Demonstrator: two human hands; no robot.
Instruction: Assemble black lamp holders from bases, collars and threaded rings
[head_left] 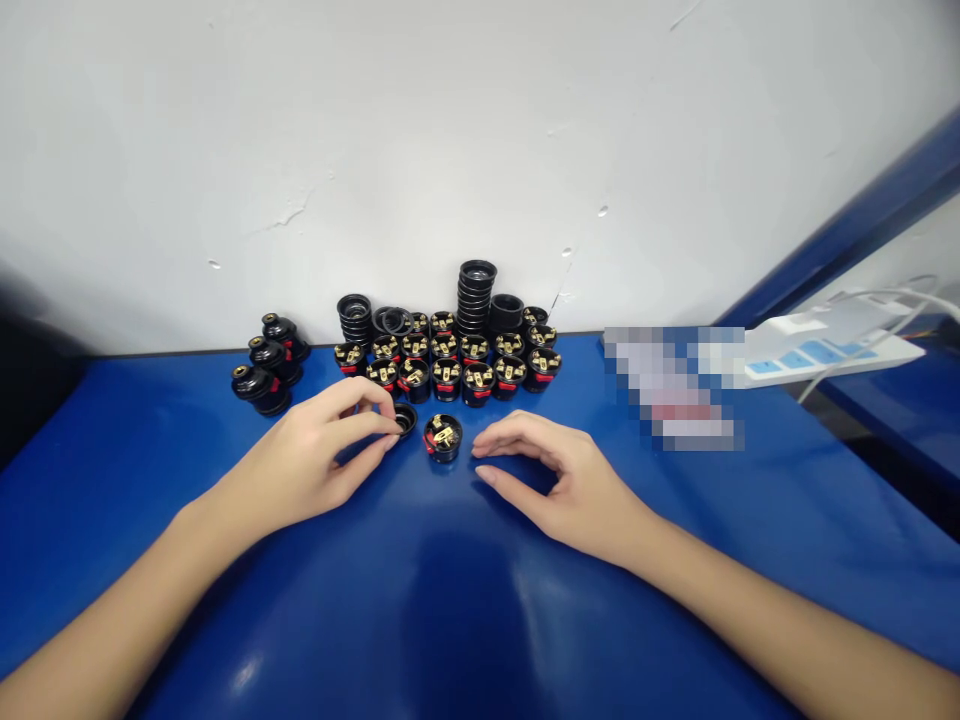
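My left hand [330,445] pinches the near rim of a round black threaded cap [406,420] between thumb and fingers, low over the blue table. Just right of it, a black lamp holder base [443,440] stands upright, its brass contacts facing up and a red switch on its left side. My right hand [559,480] is beside that base on the right, thumb and fingers apart, holding nothing and not touching it. Behind both hands, several similar lamp holder bases [446,375] stand in rows with brass contacts upward.
Behind the rows rise a tall stack of black threaded rings [475,300] and a shorter stack [355,318]. Several domed black lamp holders [259,388] with brass necks stand at left. A white power strip [817,355] with cables lies at right, beside a blurred-out item [675,390]. A white wall [420,150] bounds the back.
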